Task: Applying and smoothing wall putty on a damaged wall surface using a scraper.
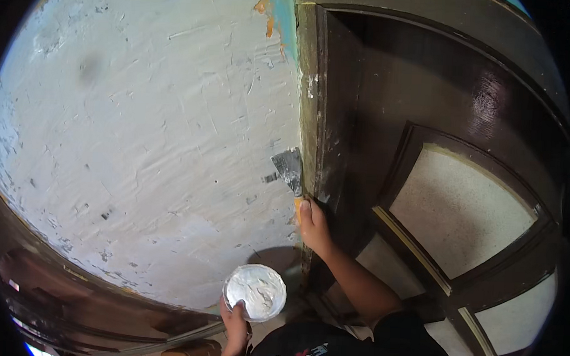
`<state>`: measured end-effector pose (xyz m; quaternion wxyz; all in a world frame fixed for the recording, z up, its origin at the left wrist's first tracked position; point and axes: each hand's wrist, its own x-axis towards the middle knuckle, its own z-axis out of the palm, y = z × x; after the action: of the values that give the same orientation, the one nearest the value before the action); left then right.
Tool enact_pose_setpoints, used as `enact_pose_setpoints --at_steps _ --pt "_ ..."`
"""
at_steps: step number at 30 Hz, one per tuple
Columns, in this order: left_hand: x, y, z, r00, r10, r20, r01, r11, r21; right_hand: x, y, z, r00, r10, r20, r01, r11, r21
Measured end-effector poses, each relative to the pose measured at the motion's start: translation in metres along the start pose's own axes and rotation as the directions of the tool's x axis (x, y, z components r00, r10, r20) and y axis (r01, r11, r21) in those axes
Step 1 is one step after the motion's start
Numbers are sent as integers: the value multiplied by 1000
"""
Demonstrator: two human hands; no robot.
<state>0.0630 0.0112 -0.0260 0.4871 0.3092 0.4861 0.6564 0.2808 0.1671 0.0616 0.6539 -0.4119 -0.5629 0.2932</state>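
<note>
As the right hand [315,229] curls round a yellow-handled metal scraper [290,170] by the white wall [172,141], the left hand [235,322] pinches a round white paste tub [281,304] by its rim. The tub looks heavy; support it beneath.

A scraper [292,179] and a tub [282,297] of white paste [260,290]
The scraper tips up and a bit left, its flat gray blade [289,165] smeared white, its handle [298,206] yellow-orange; the round, open tub is lower down, well apart, its paste lumpy
</note>
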Motion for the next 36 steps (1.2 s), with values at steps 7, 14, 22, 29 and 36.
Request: enact_pose_setpoints --at_steps 7,14,22,29,36 --pt "8 48 13 992 98 -75 -98 995 13 -112 109 -53 830 489 268 -478 871 -109" --pt "21 74 18 942 313 -119 -306 949 78 -74 -11 -48 962 96 257 -112 993 47" --pt "24 87 36 879 442 -180 -437 897 66 -70 -77 -44 827 -37 561 237 928 -288" --pt "15 81 37 659 749 -72 -667 626 404 -70 -105 -37 808 -11 589 242 918 -315" --pt "15 55 21 552 829 86 -754 452 477 -51 -130 -24 776 -178 605 494 768 -408"
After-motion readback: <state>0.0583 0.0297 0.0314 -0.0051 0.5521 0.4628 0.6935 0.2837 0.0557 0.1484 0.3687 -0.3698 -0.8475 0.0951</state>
